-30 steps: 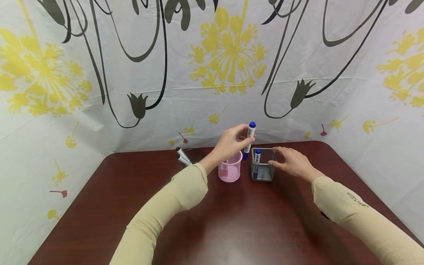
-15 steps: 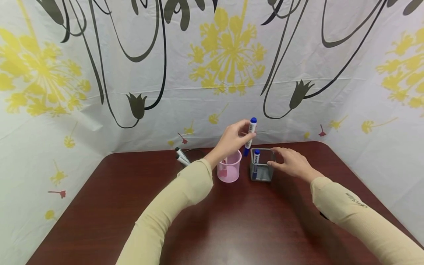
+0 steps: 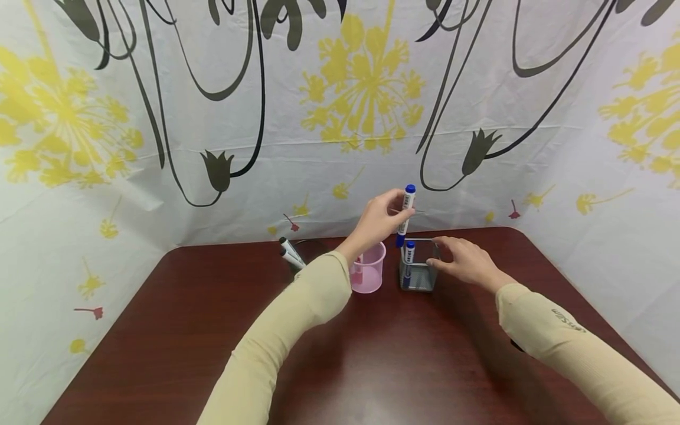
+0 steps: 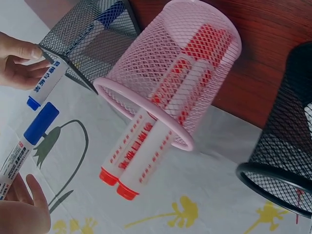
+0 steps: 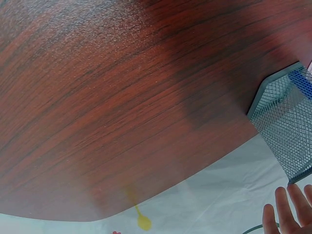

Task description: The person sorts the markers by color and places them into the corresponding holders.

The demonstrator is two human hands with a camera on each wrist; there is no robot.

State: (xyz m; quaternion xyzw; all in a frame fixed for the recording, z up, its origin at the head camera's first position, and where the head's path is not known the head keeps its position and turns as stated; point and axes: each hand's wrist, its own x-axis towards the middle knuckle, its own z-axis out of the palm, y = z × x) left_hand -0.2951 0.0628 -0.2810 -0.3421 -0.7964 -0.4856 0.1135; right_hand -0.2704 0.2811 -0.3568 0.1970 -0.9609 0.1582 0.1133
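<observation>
My left hand (image 3: pixel 376 215) pinches a white whiteboard marker with a blue cap (image 3: pixel 406 208), held nearly upright. The marker's lower blue end is just above the back left rim of a dark square mesh pen holder (image 3: pixel 425 278). Inside that holder leans another blue whiteboard marker (image 3: pixel 409 255). My right hand (image 3: pixel 467 260) holds the holder's right side at the rim, thumb at the front corner and fingers farther back. In the left wrist view the held marker (image 4: pixel 40 124) is apart from the marker standing in the holder (image 4: pixel 48 83).
Left of the square holder stands a pink round mesh pen holder (image 4: pixel 165 63) with two red whiteboard markers (image 4: pixel 134 158). Farther left is a black round mesh holder (image 4: pixel 282 122) with black-capped markers (image 3: pixel 290 252). A patterned cloth (image 3: pixel 329 118) hangs behind the dark wooden table (image 3: pixel 393 366).
My left hand has moved up and slightly right with the blue marker, bringing its lower end from beside the square holder to above its rim. The right hand stays at the holder.
</observation>
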